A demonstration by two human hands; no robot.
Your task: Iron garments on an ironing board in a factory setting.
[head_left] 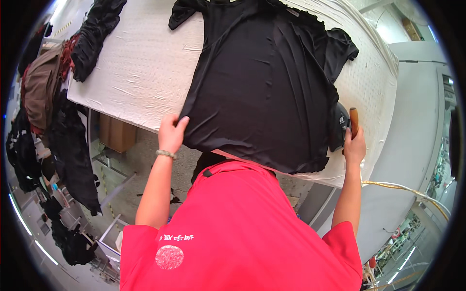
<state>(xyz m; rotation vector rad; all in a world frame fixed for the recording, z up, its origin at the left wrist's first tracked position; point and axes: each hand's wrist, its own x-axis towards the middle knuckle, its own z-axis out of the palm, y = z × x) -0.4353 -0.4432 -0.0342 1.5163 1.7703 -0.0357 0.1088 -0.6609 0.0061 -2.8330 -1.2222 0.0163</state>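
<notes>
A black short-sleeved garment [262, 82] lies spread flat on a white padded table [145, 63]. My left hand [171, 133] pinches its lower left hem at the table's near edge. My right hand [354, 145] grips the brown wooden handle [353, 121] of a dark iron [340, 127] that rests at the garment's lower right corner. A beaded bracelet [166, 154] is on my left wrist. My red shirt fills the lower part of the view.
Another black garment [94, 34] lies bunched on the table's far left corner. Dark and brown clothes [43, 87] hang on a rack at the left. A braided hose [407, 190] runs off to the right. A cardboard box [116, 133] sits under the table.
</notes>
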